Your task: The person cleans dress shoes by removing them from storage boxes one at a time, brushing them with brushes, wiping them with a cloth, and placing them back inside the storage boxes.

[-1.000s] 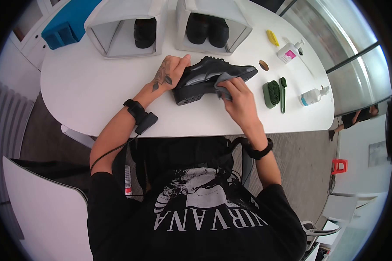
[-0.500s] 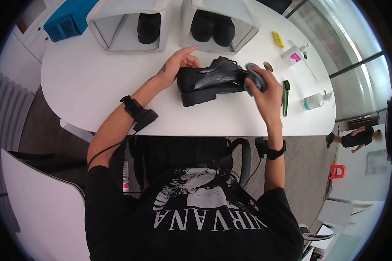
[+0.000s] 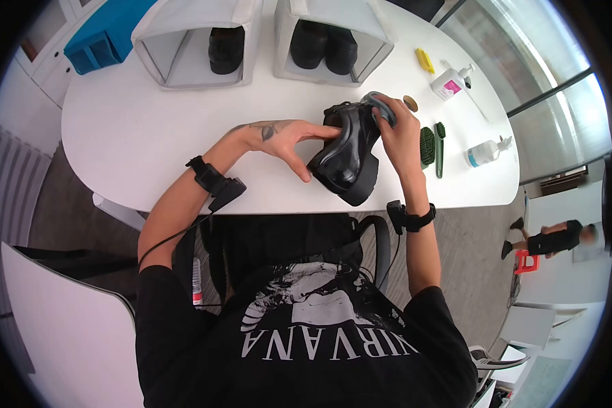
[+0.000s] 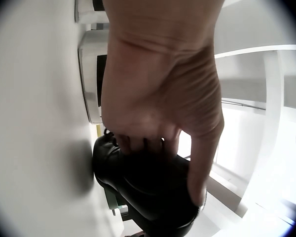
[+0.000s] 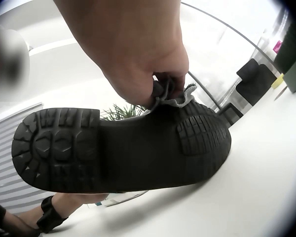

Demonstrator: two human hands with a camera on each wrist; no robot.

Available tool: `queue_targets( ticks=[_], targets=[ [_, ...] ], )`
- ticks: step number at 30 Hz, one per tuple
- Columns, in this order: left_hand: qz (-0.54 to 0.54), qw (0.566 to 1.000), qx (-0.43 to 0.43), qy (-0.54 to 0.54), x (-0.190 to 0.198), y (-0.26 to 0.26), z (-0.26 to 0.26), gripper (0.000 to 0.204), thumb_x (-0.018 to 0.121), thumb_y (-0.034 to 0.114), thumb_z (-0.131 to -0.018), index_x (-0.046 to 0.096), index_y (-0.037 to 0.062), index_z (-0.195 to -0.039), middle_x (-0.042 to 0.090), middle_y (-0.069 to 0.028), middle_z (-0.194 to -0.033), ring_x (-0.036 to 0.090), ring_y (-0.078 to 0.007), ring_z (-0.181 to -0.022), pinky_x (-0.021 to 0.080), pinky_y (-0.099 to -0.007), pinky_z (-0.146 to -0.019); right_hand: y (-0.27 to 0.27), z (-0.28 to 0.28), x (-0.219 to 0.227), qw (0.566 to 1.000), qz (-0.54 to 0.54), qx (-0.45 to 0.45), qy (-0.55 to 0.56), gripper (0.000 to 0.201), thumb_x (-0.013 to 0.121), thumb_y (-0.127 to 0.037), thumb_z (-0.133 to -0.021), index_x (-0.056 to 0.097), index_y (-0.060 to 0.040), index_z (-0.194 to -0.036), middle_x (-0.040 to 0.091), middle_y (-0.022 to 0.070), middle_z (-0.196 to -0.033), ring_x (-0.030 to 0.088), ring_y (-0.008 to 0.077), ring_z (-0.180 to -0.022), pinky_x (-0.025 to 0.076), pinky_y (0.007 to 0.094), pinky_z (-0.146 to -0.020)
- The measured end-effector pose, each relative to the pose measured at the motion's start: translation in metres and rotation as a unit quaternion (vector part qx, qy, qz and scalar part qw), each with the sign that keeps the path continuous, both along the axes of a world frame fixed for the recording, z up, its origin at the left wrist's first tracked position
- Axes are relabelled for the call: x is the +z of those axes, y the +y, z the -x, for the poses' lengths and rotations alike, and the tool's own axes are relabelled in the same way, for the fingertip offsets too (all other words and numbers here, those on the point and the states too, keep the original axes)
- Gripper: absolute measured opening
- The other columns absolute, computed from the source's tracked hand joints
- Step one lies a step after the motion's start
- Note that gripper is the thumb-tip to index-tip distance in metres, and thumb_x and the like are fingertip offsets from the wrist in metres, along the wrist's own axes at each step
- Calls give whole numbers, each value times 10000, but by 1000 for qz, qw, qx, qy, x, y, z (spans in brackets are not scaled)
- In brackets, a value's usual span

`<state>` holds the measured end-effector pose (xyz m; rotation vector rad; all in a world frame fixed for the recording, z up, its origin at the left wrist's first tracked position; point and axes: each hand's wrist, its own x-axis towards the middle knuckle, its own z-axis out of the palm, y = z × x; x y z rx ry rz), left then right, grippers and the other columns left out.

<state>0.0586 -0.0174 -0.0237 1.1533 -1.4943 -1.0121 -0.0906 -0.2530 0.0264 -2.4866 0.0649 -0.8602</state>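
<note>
A black lace-up leather shoe is tilted on its side between the hands, heel towards the person. My left hand reaches in from the left, fingers extended into the shoe's opening and thumb spread beside the heel. In the left wrist view, the fingertips are hidden by the dark shoe. My right hand pinches a grey cloth against the toe end. The right wrist view shows the treaded sole facing the camera, with the cloth bunched under the fingers.
Two white shoe boxes stand at the back with black shoes inside. On the right are a green brush, a slim green brush, pump bottles, a yellow item and a round tin.
The shoe has turned from lying crosswise to pointing away, heel towards the person. The left hand has moved from behind the heel to the opening. The right hand keeps the cloth, now at the toe.
</note>
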Motion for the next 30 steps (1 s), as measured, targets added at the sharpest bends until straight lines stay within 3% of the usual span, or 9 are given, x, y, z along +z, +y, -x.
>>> queue_targets(
  ticks=[5,8,13,15,17,21,24,26,30],
  targets=[
    [56,996,31,-59,2,-1,6,1028,966,194,-716,439,-26,-1570,482,-165,-1614,397,-232,-1524,251,-383,-1280,5,-9,14,991,-86,68,71,265,723,-86,-940,732,0,-1191,761,168,-1101,736,260,-973,548,338,-880],
    [35,996,70,-51,5,0,14,708,926,183,-776,657,46,-1416,657,-165,-1436,565,-258,-1391,358,-394,-1226,25,6,37,973,-153,98,139,250,726,-85,-947,735,-3,-1183,763,124,-1085,709,212,-936,547,320,-870],
    [-28,997,68,-29,5,3,12,450,880,229,-840,769,42,-1235,739,-133,-1303,630,-235,-1300,359,-392,-1226,65,39,69,959,-97,196,182,253,727,-22,-899,740,-4,-1151,748,131,-1075,698,275,-960,539,359,-883],
    [-76,994,81,-15,8,1,12,389,860,273,-872,795,46,-1181,760,-128,-1262,659,-225,-1262,365,-389,-1226,70,46,74,960,21,232,152,302,727,19,-839,735,-13,-1140,728,142,-1070,664,337,-982,539,405,-887],
    [75,993,81,-35,10,-3,17,341,882,191,-835,800,15,-1116,803,-103,-1041,704,-216,-1126,329,-459,-1267,74,54,77,949,29,257,179,372,720,42,-793,725,-24,-1158,704,122,-1103,634,344,-1017,539,430,-885],
    [74,987,94,-106,35,3,24,300,878,176,-841,803,11,-1080,798,-108,-989,720,-186,-1016,300,-492,-1290,72,67,82,965,18,223,135,332,741,45,-830,735,-16,-1157,717,133,-1092,656,321,-993,544,397,-877],
    [121,979,143,-78,59,10,29,284,874,162,-855,799,-7,-1070,795,-90,-933,709,-145,-986,411,-431,-1210,66,74,90,985,-18,168,40,309,755,47,-851,741,-9,-1154,729,138,-1097,681,297,-987,548,367,-878],
    [111,967,230,-11,95,16,44,274,870,152,-870,792,-30,-1060,789,-73,-902,704,-103,-918,549,-328,-971,69,79,99,991,-58,115,-23,298,759,56,-853,743,0,-1146,741,129,-1107,704,258,-999,549,338,-883],
    [89,947,309,-15,137,3,66,260,843,154,-902,780,-33,-1071,765,-41,-827,644,-34,-736,514,-198,-697,66,82,112,988,-113,63,-86,247,739,26,-893,731,0,-1138,737,100,-1075,685,171,-955,520,279,-839]
  ],
)
